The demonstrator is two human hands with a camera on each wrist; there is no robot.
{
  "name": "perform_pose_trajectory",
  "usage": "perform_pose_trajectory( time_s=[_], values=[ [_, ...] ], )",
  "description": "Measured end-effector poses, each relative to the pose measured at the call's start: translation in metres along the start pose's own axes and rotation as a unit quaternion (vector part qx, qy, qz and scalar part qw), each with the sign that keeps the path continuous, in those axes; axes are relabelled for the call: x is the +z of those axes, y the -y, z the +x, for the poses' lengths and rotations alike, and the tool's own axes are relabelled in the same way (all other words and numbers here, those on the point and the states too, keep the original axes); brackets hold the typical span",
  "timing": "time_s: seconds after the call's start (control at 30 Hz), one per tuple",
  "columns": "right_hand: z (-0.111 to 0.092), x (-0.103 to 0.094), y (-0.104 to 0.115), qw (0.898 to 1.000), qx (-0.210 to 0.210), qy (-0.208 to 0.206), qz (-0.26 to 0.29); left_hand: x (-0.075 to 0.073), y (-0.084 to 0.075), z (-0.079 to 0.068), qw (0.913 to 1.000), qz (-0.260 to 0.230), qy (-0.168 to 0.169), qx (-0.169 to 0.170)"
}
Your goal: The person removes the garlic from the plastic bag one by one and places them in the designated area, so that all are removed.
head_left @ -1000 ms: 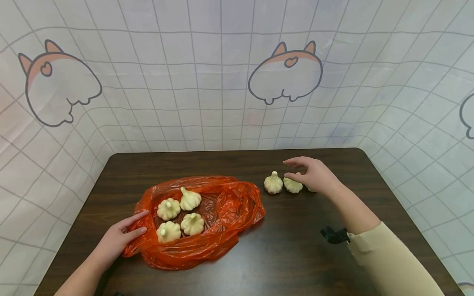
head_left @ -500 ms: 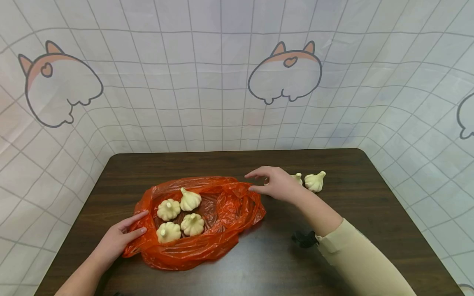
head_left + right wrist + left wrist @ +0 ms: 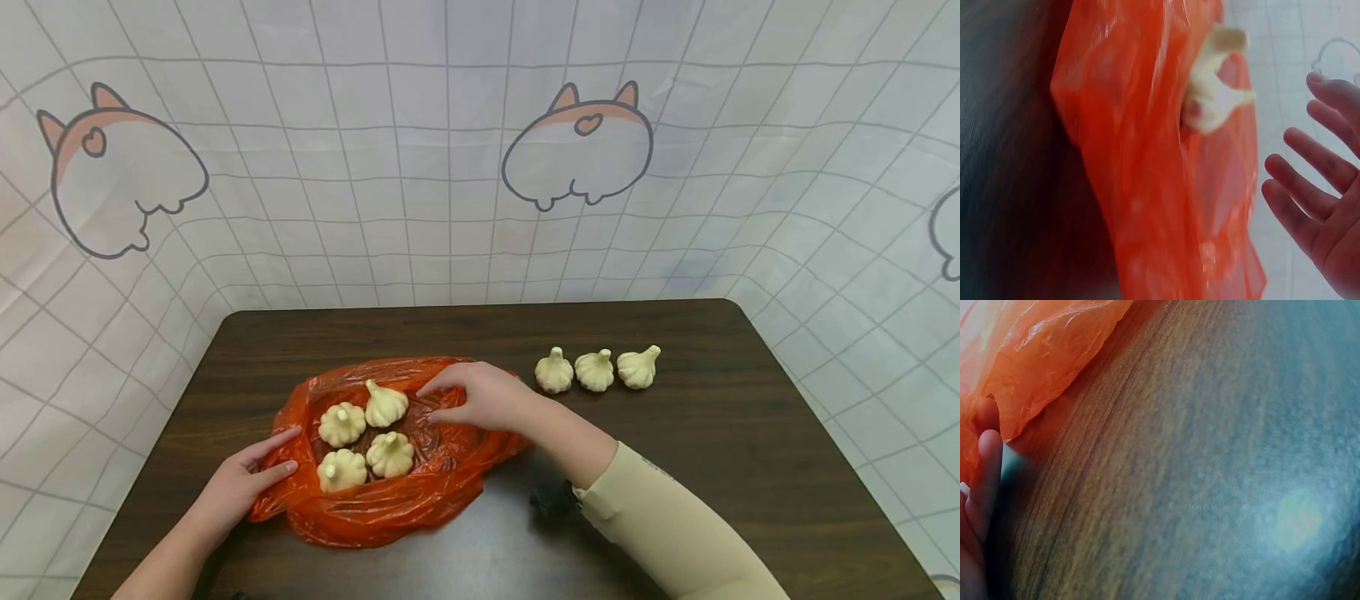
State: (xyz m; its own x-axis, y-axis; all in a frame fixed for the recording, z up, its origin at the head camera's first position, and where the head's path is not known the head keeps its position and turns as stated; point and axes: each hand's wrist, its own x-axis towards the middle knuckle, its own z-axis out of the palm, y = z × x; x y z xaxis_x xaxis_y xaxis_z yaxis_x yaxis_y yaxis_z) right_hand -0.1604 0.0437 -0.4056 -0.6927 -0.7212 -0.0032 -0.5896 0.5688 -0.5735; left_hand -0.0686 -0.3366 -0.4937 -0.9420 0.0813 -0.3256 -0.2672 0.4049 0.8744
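A red plastic bag (image 3: 375, 525) lies spread on the dark table, its mouth facing up. Several garlic bulbs (image 3: 390, 454) sit inside its left half. My left hand (image 3: 232, 492) holds the bag's left edge between thumb and fingers; in the left wrist view its fingertips (image 3: 990, 444) meet the plastic. Over the right half of the bag hovers my right hand (image 3: 487, 396), thumb and fingers apart, nothing between them. The right wrist view shows its fingers (image 3: 1319, 165) spread beside the bag, with garlic bulbs (image 3: 1210, 100) visible past the plastic.
Three garlic bulbs stand in a row at the back right of the table: a left one (image 3: 554, 372), a middle one (image 3: 595, 371) and a right one (image 3: 638, 367). A white gridded curtain (image 3: 450, 250) surrounds the table's back and sides.
My right hand has moved left from the row of three garlic bulbs to above the bag, leaving the row in full view. The left hand and bag have stayed put.
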Motion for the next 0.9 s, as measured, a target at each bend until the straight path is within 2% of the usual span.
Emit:
perform_pose_trajectory(
  time_s=[0.37,0.57,0.9],
  values=[
    [0.025,0.027,0.017,0.998,-0.022,0.059,0.000,-0.001,0.000,0.001,1.0000,-0.008,0.005,-0.004],
    [0.034,0.039,0.016,0.996,-0.008,0.085,-0.004,-0.001,0.000,0.000,0.9999,-0.011,0.005,-0.004],
    [0.039,0.050,0.015,0.995,-0.024,0.092,-0.022,-0.001,0.000,0.000,0.9999,-0.012,0.005,-0.006]
  ],
)
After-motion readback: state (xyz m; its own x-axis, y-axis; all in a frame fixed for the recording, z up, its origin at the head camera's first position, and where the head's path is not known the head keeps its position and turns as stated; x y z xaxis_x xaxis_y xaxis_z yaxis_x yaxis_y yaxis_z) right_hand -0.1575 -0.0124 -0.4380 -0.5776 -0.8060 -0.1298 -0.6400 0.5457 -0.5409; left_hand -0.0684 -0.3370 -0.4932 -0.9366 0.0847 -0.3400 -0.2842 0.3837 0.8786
